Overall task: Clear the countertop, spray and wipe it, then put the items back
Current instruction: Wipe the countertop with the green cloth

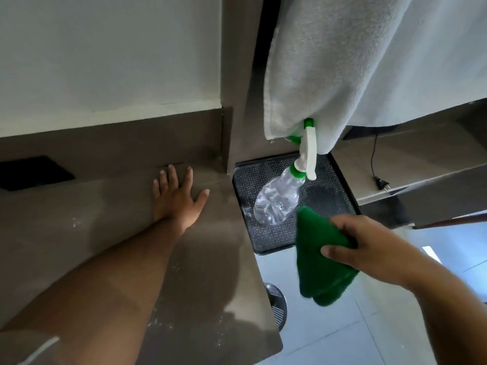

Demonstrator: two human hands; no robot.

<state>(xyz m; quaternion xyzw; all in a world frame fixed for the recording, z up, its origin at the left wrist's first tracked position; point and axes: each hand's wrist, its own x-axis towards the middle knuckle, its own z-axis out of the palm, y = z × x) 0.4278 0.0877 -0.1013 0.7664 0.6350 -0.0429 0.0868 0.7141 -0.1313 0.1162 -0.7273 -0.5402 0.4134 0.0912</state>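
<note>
Now my left hand lies spread flat on countertop; right hand pinches green cloth, whose hanging corner beyond my fingers could topple the spray bottle.

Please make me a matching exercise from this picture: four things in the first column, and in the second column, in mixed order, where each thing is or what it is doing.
Things:
1. spray bottle
2. green cloth
3. left hand
4. white towel

Places or states:
A. hangs down above the tray
B. lies flat, fingers spread, on the brown countertop
C. stands tilted on the black tray
D. is gripped in the right hand

Pairs: 1-C, 2-D, 3-B, 4-A
</note>
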